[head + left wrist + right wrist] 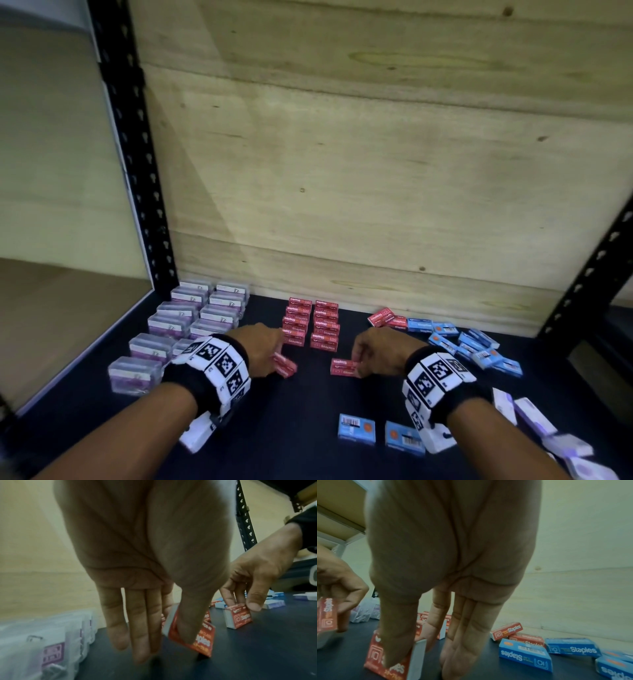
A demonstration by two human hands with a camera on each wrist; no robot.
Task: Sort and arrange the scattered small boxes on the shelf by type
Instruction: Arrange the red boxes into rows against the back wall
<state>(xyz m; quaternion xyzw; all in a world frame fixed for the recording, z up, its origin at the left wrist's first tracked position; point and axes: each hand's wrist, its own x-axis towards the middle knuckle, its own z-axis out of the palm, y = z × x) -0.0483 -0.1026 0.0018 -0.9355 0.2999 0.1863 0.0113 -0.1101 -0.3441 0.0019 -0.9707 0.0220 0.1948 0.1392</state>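
Observation:
Two columns of red staple boxes (311, 325) stand sorted at the middle back of the dark shelf (308, 428). My left hand (279, 359) pinches one red staple box (286, 366) between thumb and fingers, tilted just in front of the left column; the left wrist view shows this left hand (164, 645) and its box (193, 639) close up. My right hand (358, 363) pinches a second red box (343, 366) low over the shelf. In the right wrist view the thumb of this right hand (423, 660) presses on that red box (385, 662).
Clear purple-labelled boxes (185, 322) stand in rows at the left. Blue staple boxes (462, 342) lie scattered at the right, with two loose red boxes (387, 317) beside them. Two blue boxes (356, 428) lie near the front. White-purple boxes (534, 414) lie front right. A black upright (137, 171) stands left.

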